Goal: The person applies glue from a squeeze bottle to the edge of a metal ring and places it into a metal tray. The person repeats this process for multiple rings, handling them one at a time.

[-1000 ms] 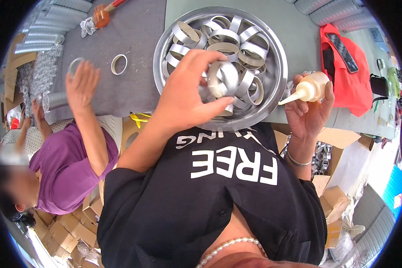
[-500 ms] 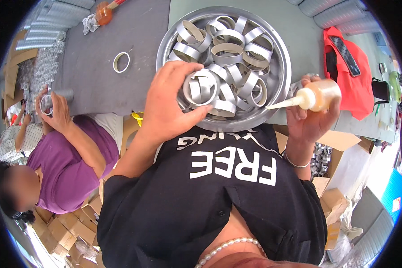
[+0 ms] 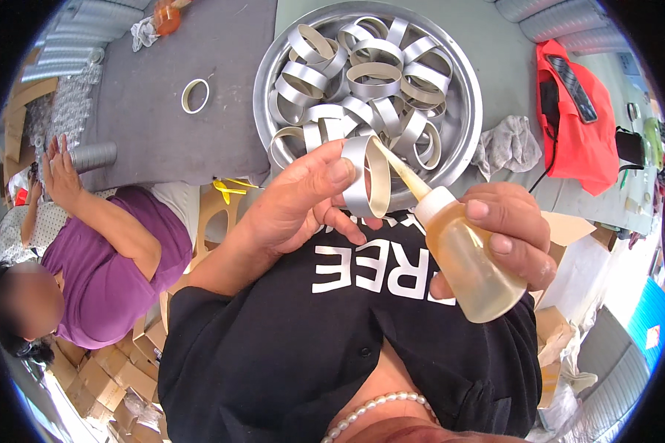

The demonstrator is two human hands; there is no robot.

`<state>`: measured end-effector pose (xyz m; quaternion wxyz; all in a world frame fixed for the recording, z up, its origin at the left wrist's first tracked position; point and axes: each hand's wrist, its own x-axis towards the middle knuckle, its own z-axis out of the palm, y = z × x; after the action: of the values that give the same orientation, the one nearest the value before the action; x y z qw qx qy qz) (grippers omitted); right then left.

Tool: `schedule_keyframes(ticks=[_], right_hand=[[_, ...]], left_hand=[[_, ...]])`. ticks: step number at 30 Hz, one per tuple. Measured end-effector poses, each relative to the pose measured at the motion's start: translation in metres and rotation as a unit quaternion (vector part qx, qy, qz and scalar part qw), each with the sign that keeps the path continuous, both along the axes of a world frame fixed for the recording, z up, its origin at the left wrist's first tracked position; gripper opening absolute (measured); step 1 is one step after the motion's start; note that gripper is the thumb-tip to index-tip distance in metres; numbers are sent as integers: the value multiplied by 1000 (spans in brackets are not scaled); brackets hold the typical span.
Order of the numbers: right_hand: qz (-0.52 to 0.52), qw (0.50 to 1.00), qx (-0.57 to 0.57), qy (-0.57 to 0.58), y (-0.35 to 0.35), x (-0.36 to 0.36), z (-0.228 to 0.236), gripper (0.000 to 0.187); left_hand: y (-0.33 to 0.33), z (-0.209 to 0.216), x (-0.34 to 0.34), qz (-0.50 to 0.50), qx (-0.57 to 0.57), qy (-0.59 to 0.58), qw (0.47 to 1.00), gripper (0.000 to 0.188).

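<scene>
- Gripping a translucent squeeze bottle, the right hand has its fingers wrapped around the body, in front of the black shirt. The bottle is tilted, its pale nozzle aimed away and to the left.
- The left hand grips a silver ring at its left side, thumb against the outer wall; part of the other fingers is hidden. The ring stands on edge, clear of the pile, just over the near rim of the basin.
- The nozzle tip is at the ring's upper edge. Contact cannot be confirmed, nor can any bead of liquid.
- Judged good practice: hold the tip close to the edge, squeeze lightly and evenly, and turn the ring with the left hand rather than swinging the bottle. Fingertips are best kept off the wetted edge; too firm a squeeze could cause drips onto the pile.
- Beyond lies the metal basin, holding a loose pile of similar rings at mixed angles.
- Right of the basin, a crumpled grey cloth rests on the surface; farther right, a dark phone lies on red fabric.
- Left of the basin, one single ring lies apart. A co-worker in purple is at far left.
</scene>
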<state>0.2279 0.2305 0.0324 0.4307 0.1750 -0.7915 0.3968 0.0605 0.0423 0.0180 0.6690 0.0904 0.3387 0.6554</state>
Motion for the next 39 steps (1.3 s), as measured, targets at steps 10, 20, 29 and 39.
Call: schedule_keyframes(ticks=[10, 20, 29, 39], right_hand=[[-19, 997, -20, -77, 2, 15, 10, 68], [-46, 988, -146, -36, 12, 13, -14, 65], [-109, 871, -410, -247, 11, 1, 7, 59], [143, 579, -786, -160, 22, -10, -32, 58]], left_hand=[[4, 6, 4, 72, 39, 224, 971, 71], [10, 11, 9, 119, 120, 569, 805, 61], [13, -3, 7, 128, 214, 655, 713, 48], [-12, 2, -24, 221, 138, 634, 729, 67]])
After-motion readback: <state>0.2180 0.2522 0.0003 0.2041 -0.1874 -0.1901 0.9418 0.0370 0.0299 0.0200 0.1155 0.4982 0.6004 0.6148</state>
